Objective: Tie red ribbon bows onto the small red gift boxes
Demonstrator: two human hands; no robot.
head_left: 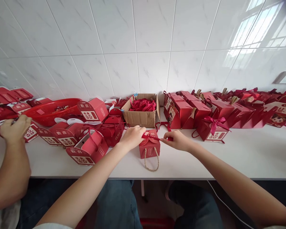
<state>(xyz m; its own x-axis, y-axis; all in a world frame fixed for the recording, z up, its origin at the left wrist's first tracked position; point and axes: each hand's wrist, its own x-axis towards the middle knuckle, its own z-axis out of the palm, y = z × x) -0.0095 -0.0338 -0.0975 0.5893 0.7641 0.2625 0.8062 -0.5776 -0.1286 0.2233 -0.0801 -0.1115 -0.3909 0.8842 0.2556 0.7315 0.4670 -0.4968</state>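
A small red gift box [149, 151] with a beige rope handle hanging down its near side stands on the white table, in front of me. Across its top runs a red ribbon [154, 137]. My left hand [134, 136] is closed on the ribbon at the box's upper left, fingertips near the top flaps. To the right of the box, my right hand [176, 140] pinches the other end, and the ribbon between the two hands looks taut. Just behind the box sits a cardboard box [139, 118] filled with red ribbons.
Red boxes [88, 149] and a red basin [53, 109] lie to the left, where another person's hand [15, 127] works. On the right are a box with a pink bow [213, 132] and rows of red boxes [200, 113]. A tiled wall [152, 38] rises behind.
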